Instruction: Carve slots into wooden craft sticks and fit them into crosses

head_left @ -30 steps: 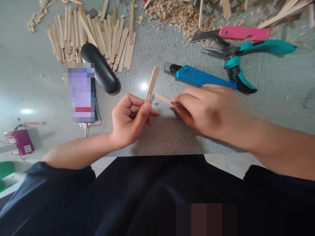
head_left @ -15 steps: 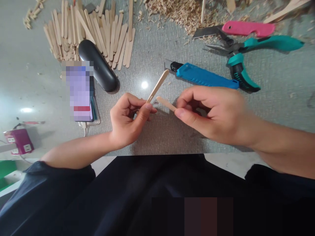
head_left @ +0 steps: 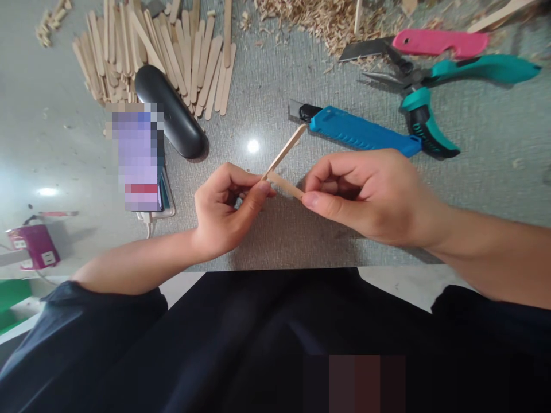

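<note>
My left hand (head_left: 226, 206) pinches the lower end of a long wooden craft stick (head_left: 286, 150) that slants up to the right, its tip near the blue knife's blade. My right hand (head_left: 365, 192) pinches a shorter wooden stick piece (head_left: 284, 185) between thumb and fingers. The short piece's free end touches the long stick close to my left fingertips. Both hands hover just above the grey mat (head_left: 275, 74), near its front edge.
A blue utility knife (head_left: 359, 131) lies just beyond my right hand, with teal pliers (head_left: 434, 94) and a pink knife (head_left: 434, 43) farther back. A pile of craft sticks (head_left: 159, 54), a black case (head_left: 170, 117), a phone (head_left: 140, 158) and wood shavings (head_left: 318, 20) lie behind.
The long stick has tilted further to the right. My right hand lifted the short piece off the mat and brought its end against the long stick.
</note>
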`<state>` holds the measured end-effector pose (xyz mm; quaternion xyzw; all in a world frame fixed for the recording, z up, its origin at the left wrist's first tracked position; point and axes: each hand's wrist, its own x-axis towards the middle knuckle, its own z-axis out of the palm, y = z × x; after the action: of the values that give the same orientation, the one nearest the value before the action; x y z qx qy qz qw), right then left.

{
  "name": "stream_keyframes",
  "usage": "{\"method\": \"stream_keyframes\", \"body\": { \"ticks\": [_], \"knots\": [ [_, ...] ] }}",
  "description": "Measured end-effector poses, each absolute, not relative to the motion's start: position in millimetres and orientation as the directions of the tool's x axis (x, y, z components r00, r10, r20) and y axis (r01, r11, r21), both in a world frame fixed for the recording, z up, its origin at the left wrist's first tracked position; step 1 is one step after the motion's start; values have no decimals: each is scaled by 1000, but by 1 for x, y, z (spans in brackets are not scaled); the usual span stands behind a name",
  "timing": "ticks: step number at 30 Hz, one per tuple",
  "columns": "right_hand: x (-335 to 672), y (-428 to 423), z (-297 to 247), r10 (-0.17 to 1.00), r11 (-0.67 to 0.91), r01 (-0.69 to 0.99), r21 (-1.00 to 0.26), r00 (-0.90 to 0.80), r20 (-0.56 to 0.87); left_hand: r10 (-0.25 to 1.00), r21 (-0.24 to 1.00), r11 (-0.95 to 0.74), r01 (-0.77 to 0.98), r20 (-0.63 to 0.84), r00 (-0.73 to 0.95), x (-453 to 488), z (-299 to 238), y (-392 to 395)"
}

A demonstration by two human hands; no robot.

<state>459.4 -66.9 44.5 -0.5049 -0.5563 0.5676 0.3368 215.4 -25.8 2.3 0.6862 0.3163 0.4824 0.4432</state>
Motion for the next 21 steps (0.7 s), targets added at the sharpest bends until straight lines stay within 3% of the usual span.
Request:
{"method": "stream_keyframes", "body": {
  "ticks": [6,17,21],
  "knots": [
    [459,-68,43,949,-177,161,-971,-235,-212,812,848,-529,24,498,304,213,-2,-24],
    [458,-73,30,967,94,290,-952,-252,19,714,804,-591,-68,560,420,210,-11,-29],
    [457,-72,26,964,158,290,-944,-254,83,729,840,-526,-132,525,439,209,-11,-29]
  ]
}}
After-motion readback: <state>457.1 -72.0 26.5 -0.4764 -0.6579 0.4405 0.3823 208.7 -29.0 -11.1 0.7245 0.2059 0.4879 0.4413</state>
